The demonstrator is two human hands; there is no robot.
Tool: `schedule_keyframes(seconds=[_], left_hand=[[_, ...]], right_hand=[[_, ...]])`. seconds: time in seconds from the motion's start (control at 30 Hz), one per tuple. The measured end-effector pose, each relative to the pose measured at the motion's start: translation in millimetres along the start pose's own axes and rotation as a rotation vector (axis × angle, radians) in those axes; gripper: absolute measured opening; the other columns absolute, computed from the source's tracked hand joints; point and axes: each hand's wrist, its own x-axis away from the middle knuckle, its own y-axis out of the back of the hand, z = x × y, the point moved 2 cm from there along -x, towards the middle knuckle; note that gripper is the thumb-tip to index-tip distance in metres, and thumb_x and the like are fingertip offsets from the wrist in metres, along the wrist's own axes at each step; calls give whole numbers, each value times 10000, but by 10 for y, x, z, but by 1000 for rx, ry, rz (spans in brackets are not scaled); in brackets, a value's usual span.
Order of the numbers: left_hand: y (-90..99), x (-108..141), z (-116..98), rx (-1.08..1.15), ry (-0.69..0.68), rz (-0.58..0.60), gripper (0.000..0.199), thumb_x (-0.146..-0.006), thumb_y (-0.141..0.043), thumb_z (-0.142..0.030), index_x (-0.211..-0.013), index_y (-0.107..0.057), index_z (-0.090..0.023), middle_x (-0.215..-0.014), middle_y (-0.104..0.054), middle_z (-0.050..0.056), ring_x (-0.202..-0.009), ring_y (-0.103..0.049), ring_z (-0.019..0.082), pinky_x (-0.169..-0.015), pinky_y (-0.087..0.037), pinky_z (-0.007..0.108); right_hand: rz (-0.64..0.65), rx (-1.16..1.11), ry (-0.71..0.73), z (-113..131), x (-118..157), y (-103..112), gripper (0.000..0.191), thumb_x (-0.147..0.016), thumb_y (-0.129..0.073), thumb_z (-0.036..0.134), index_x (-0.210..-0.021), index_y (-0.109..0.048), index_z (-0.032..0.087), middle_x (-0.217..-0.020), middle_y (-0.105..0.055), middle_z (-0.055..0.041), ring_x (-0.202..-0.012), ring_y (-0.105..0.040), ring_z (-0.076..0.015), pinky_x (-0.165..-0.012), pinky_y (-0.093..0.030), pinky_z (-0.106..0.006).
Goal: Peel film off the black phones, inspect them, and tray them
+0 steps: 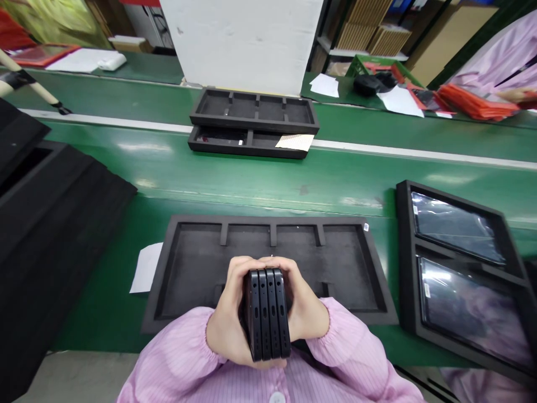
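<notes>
A stack of several black phones (271,316) stands on edge between my two hands, close to my body. Their port ends face up, showing round holes, charging slots and small speaker holes. My left hand (232,316) wraps the stack's left side, with its fingers over the far edge and part of the palm below. On the opposite side, my right hand (305,308) closes around the stack. Right behind the hands lies a black foam tray (201,263) with divider tabs and no phones visible in its slots. The hands and sleeves cover part of its near edge.
At right, a black tray (413,246) holds two film-covered screens (470,308). Large black foam trays (62,235) are piled at left beside a white paper (146,268). Two smaller trays (251,123) sit stacked at the back before a white board (243,45). Another person's pink sleeve (499,50) shows far right.
</notes>
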Motion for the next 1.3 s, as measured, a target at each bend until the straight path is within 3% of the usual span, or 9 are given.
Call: schedule_keyframes(seconds=[0.2,0.37,0.53,0.67,0.8,0.93,1.1,1.2,1.3], left_hand=[[-9,7,-2,23,6,-1,980,-542,-857,-697,-1332,-438,-297,-1110,-408,61,-984,-582,261,-749,-580,383],[5,-11,1,27,20,21,961,-574,-842,-687,-1346,-420,-301,-1130,-417,67,-1061,-582,302,-868,-580,470],[40,-34,-33,5,-3,90,965,-611,-824,-666,-1382,-379,-295,-1381,-404,142,-1296,-491,382,-1058,-477,571],[73,-77,-178,-103,82,223,992,-657,-843,-475,-1443,-258,-315,-1374,-480,148,-1242,-577,355,-1020,-514,551],[104,-138,-354,-280,97,265,1130,-657,-835,-350,-1525,-113,-304,-1344,-540,148,-1168,-635,332,-975,-554,532],[53,-121,-360,-368,73,-24,900,-627,-831,-321,-1393,-362,-266,-1266,-579,126,-1136,-647,331,-961,-564,527],[-65,-34,-193,-304,88,-452,962,-620,-856,-346,-1425,-337,-247,-1340,-522,148,-1225,-603,337,-998,-545,517],[-133,5,-127,-283,87,-544,1075,-645,-861,-357,-1512,-233,-255,-1375,-481,160,-1245,-588,327,-1019,-528,513],[-173,88,-114,-255,130,-540,1192,-662,-870,-384,-1566,-100,-272,-1424,-430,187,-1311,-533,352,-1073,-471,572]], right_hand=[[-3,5,8,0,-9,1,1025,-538,-961,493,-1380,-405,314,-1320,-548,-93,-1211,-607,-266,-1067,-475,-413],[3,58,23,43,-19,15,987,-619,-916,503,-1420,-372,312,-1335,-543,-99,-1213,-615,-264,-1062,-497,-409],[-70,507,-21,225,120,-81,1015,-711,-819,475,-1540,-281,239,-1441,-415,-176,-1375,-458,-377,-1126,-450,-545],[-165,744,-96,295,242,-257,950,-759,-721,332,-1553,-240,132,-1412,-418,-226,-1324,-494,-380,-1033,-540,-545],[-203,737,-64,334,198,-327,745,-785,-672,235,-1468,-380,181,-1384,-502,-190,-1294,-541,-346,-1041,-544,-532],[-233,570,-32,335,80,-294,786,-747,-734,251,-1449,-381,267,-1384,-570,-142,-1250,-608,-327,-1052,-546,-506],[-344,505,71,194,2,-376,715,-774,-710,223,-1391,-351,264,-1362,-585,-156,-1240,-630,-300,-1003,-576,-472],[-405,571,45,98,-21,-419,570,-822,-681,220,-1328,-419,248,-1285,-636,-151,-1178,-667,-281,-976,-584,-461],[-334,528,-15,45,-83,-356,503,-810,-694,212,-1272,-499,251,-1214,-692,-111,-1072,-713,-248,-932,-599,-408]])
